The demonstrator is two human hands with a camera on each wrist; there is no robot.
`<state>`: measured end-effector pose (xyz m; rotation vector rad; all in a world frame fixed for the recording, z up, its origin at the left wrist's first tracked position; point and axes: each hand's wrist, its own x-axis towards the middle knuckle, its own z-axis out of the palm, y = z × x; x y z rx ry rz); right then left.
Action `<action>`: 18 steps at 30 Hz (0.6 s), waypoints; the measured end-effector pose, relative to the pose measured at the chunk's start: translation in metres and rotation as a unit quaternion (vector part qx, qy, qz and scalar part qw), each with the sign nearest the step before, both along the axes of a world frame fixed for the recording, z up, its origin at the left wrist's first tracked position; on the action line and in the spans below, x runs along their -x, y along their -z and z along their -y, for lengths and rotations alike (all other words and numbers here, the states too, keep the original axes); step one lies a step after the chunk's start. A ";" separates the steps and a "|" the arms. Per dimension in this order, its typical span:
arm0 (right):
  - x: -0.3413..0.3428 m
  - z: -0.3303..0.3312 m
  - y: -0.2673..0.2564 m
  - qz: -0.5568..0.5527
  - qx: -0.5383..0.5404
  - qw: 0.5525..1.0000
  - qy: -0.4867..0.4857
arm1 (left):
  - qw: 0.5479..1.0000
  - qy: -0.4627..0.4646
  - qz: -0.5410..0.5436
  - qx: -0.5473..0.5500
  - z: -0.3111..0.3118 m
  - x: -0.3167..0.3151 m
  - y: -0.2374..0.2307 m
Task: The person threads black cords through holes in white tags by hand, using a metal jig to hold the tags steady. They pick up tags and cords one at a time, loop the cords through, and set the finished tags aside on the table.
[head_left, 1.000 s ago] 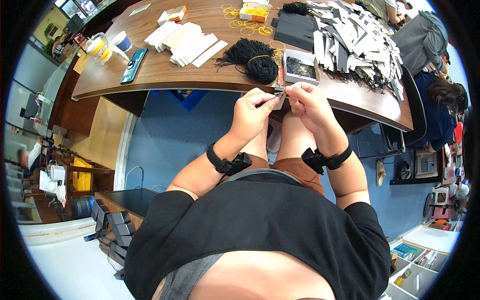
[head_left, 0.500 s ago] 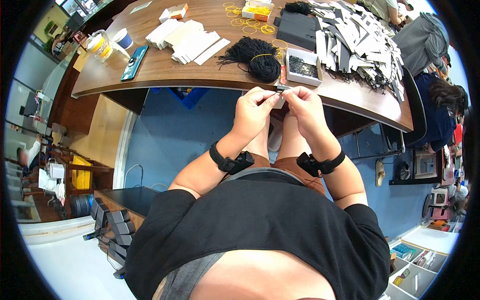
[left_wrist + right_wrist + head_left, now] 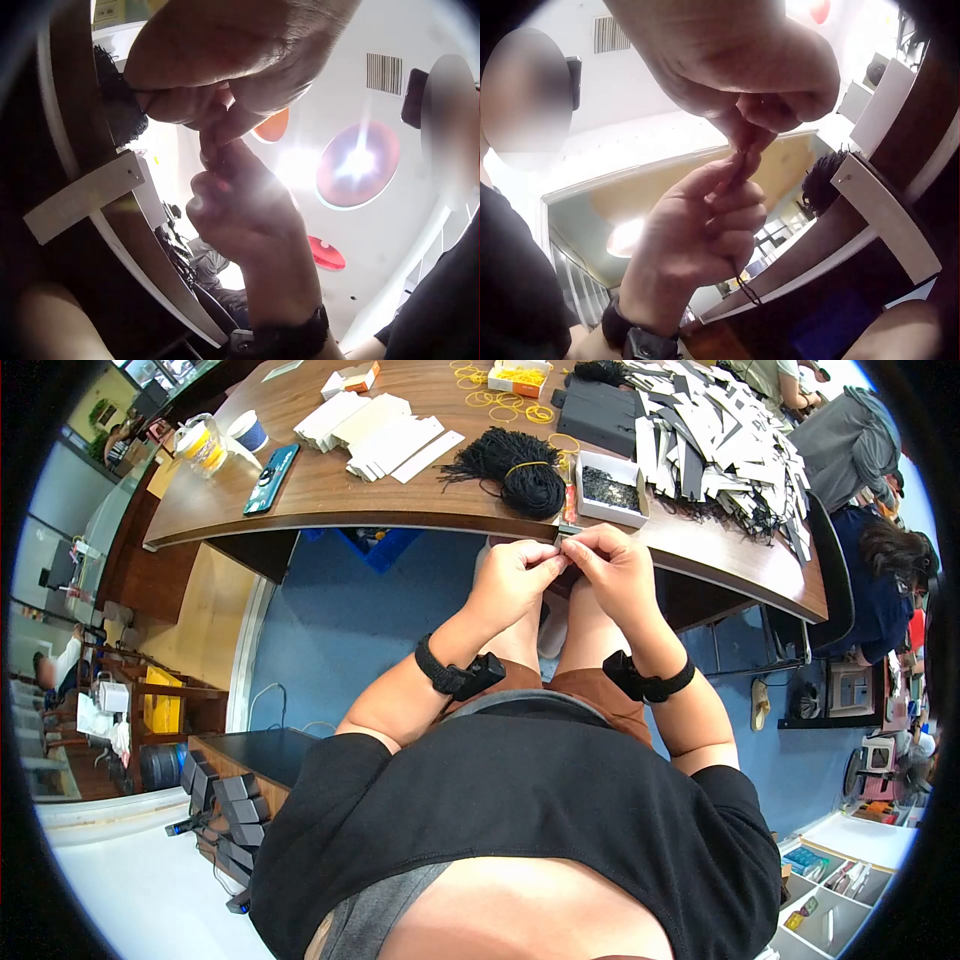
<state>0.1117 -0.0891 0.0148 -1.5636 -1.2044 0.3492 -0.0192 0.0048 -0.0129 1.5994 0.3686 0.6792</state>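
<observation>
At the table's front edge, my left hand [image 3: 508, 585] and right hand [image 3: 622, 575] meet fingertip to fingertip. The left pinches a thin black cord [image 3: 744, 286], whose looped end hangs out below its curled fingers in the right wrist view. Thumb and forefinger of the right hand pinch the cord close against the left fingertips; the pinched bit itself is mostly hidden. A white tag [image 3: 82, 201] with a small hole near one end shows beyond the hands in both wrist views. Just past the hands lies a bundle of black cords [image 3: 530, 488] tied with a yellow band.
A white box [image 3: 614, 512] of small black pieces sits beside the bundle. A heap of black and white tags [image 3: 720, 450] covers the table's right part. White card stacks [image 3: 375, 435], a phone [image 3: 270, 480], a paper cup [image 3: 247, 432] and yellow rubber bands [image 3: 500, 408] lie farther off.
The right fingers, raised and a little apart from the left ones a second ago, have closed in against the left fingertips. The left hand has stayed nearly in place.
</observation>
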 end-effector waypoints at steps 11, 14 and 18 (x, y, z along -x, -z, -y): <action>-0.011 0.008 -0.014 0.205 -0.105 0.972 -0.051 | 0.997 0.045 -0.034 0.047 -0.008 0.002 -0.003; -0.020 0.007 -0.020 0.338 -0.125 0.929 -0.082 | 0.995 0.051 -0.048 0.064 -0.004 0.004 -0.012; -0.027 0.008 -0.016 0.339 -0.104 0.929 -0.104 | 0.995 0.073 -0.024 0.056 -0.003 0.004 -0.012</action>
